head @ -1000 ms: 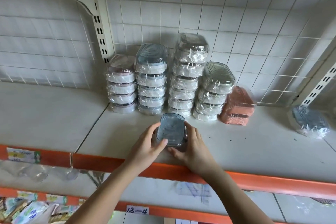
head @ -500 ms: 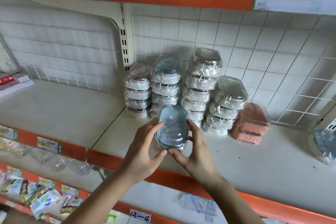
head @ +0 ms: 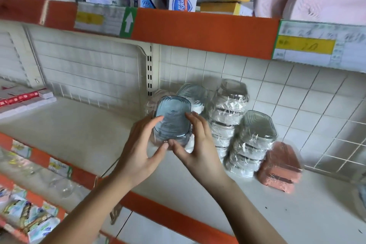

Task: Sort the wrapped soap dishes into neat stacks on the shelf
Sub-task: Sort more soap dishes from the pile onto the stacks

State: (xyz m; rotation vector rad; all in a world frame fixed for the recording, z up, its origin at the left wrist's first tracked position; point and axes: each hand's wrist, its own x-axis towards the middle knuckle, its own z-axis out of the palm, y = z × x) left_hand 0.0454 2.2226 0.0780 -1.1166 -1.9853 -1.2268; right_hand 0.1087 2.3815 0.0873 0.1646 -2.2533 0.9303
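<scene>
A blue wrapped soap dish (head: 172,119) is held up above the white shelf (head: 83,136), tilted toward me. My left hand (head: 141,150) grips its left side and my right hand (head: 200,146) grips its right side, thumbs under its near end. Behind it stand the stacks of wrapped dishes: a blue-topped stack (head: 195,95), a tall clear stack (head: 227,113) and a shorter grey-topped stack (head: 253,142). The leftmost stack is mostly hidden by the held dish. A pink wrapped dish (head: 281,166) leans against the grey-topped stack's right side.
An orange shelf edge (head: 178,214) runs in front below my arms. The upper shelf (head: 198,31) overhangs with boxes and pink items on it. Red and white boxes (head: 21,99) lie at far left. A wire grid backs the shelf.
Both hands have lifted the blue dish off the shelf and raised it toward the stacks. The camera has tilted up, bringing the upper shelf into view.
</scene>
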